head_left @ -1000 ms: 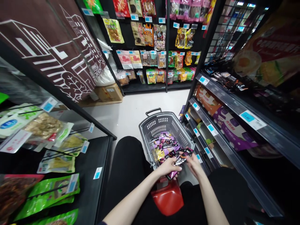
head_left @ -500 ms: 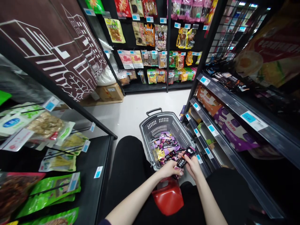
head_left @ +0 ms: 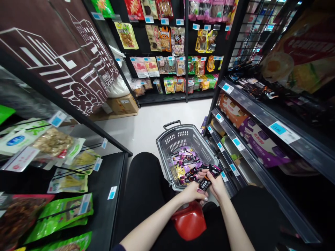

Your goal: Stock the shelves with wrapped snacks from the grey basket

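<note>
Both my hands hold narrow black snack packets (head_left: 205,184) with pink and white print, over the near right corner of a grey shopping basket (head_left: 162,149). My left hand (head_left: 194,192) is closed round their lower end. My right hand (head_left: 216,183) grips the upper end, thumb on top. How many packets are in my hands I cannot tell. Inside the basket lies a heap of purple, black and yellow packets (head_left: 187,161). The basket stands on the floor between my knees.
A red plastic stool (head_left: 190,221) shows between my legs. To the right, a shelf (head_left: 261,108) carries black packets (head_left: 258,87) above purple cartons (head_left: 258,143). Bagged snacks (head_left: 56,141) hang on hooks at left. A cardboard box (head_left: 123,105) stands by the back rack.
The packets and both my hands have shifted very slightly right. My grip stays the same. The view has moved a little; the basket remains in place.
</note>
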Available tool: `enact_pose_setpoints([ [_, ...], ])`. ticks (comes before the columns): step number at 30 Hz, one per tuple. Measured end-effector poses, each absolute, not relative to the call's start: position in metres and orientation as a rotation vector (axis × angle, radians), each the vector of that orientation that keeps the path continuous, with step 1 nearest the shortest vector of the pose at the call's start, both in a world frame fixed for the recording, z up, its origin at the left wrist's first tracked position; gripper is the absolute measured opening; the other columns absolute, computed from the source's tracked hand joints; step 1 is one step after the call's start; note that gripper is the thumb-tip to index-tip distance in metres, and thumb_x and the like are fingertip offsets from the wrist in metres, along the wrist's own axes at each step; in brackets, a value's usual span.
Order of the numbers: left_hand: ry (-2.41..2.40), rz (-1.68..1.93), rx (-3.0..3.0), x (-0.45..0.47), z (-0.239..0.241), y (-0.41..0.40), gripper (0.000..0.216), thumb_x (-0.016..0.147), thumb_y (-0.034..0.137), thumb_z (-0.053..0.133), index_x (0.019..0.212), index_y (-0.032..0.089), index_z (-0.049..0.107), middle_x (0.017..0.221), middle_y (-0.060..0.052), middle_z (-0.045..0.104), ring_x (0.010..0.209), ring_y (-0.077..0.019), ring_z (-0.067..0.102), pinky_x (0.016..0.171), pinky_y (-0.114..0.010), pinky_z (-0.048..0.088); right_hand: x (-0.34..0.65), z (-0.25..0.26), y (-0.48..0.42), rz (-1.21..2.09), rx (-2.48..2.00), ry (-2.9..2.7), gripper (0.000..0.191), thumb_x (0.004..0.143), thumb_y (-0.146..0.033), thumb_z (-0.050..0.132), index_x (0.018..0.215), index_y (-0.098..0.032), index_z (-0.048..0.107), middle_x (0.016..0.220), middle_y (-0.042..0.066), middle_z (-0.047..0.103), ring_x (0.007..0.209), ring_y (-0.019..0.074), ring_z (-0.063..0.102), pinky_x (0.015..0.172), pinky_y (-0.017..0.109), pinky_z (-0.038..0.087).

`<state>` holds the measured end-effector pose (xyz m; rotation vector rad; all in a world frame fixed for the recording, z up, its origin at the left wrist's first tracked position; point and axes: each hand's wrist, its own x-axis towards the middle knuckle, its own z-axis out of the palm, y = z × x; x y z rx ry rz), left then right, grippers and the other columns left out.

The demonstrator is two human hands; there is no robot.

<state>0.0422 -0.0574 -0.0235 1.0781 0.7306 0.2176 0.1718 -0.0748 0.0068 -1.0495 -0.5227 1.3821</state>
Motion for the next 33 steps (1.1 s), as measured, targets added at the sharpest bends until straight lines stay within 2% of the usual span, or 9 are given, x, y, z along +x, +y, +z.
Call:
enact_pose_setpoints([
  [9,0.701,0.183,1.077,0.043,-0.022,-0.061,0.028,0.054,0.028,0.074,0.070,0.008,0.062,0.053,0.000,0.058,0.048,-0.0114,0.055,0.052,-0.025,0.046,0.175,-0.003,-0.075,1.422,-1.018,-0.365,0.034,0.068,-0.045,0.069,0.081,-0.014,0.066,0.076,0.010,0.069,0.077,0.0260,0.066,0.080,0.045,0.050],
  [17,0.690,0.154,1.053,0.041,-0.023,-0.065,0.035,0.050,0.032,0.077,0.070,0.009,0.060,0.061,-0.001,0.061,0.050,-0.0111,0.056,0.054,-0.026,0.047,0.188,0.000,-0.074,1.385,-1.055,-0.342,0.032,0.070,-0.045,0.067,0.082,-0.015,0.066,0.078,0.011,0.070,0.079,0.0269,0.066,0.078,0.046,0.051],
  [24,0.678,0.098,1.079,0.039,-0.023,-0.062,0.040,0.049,0.040,0.079,0.070,0.010,0.062,0.062,-0.001,0.061,0.052,-0.0117,0.055,0.056,-0.027,0.046,0.190,-0.004,-0.073,1.406,-1.070,-0.259,0.045,0.071,-0.059,0.059,0.079,-0.015,0.067,0.077,0.012,0.069,0.081,0.0282,0.066,0.075,0.045,0.052],
  [26,0.579,0.046,1.000,0.036,-0.018,-0.060,0.044,0.053,0.045,0.077,0.076,0.009,0.064,0.067,-0.003,0.063,0.052,-0.0100,0.053,0.056,-0.025,0.044,0.192,-0.006,-0.073,1.422,-1.088,-0.231,0.048,0.070,-0.063,0.057,0.078,-0.016,0.067,0.075,0.011,0.069,0.077,0.0271,0.066,0.074,0.044,0.053],
  [30,0.366,-0.099,0.601,0.030,-0.014,-0.056,0.064,0.068,0.069,0.053,0.082,0.007,0.063,0.073,-0.008,0.063,0.051,-0.0081,0.050,0.052,-0.023,0.039,0.196,-0.006,-0.074,1.433,-1.041,-0.183,0.048,0.063,-0.065,0.062,0.076,-0.018,0.067,0.069,0.006,0.069,0.067,0.0220,0.065,0.073,0.041,0.053],
  [31,0.361,-0.106,0.541,0.029,-0.014,-0.055,0.062,0.068,0.067,0.053,0.082,0.007,0.062,0.071,-0.007,0.062,0.050,-0.0087,0.050,0.051,-0.023,0.039,0.197,-0.004,-0.074,1.450,-1.001,-0.188,0.049,0.061,-0.065,0.064,0.079,-0.019,0.067,0.069,0.005,0.068,0.066,0.0212,0.065,0.073,0.040,0.053],
  [33,0.414,-0.055,0.543,0.030,-0.015,-0.054,0.048,0.066,0.054,0.066,0.080,0.008,0.060,0.065,-0.005,0.060,0.051,-0.0101,0.054,0.050,-0.023,0.039,0.197,-0.001,-0.076,1.486,-0.919,-0.229,0.053,0.059,-0.063,0.067,0.091,-0.021,0.066,0.076,0.005,0.069,0.069,0.0213,0.065,0.073,0.041,0.052],
])
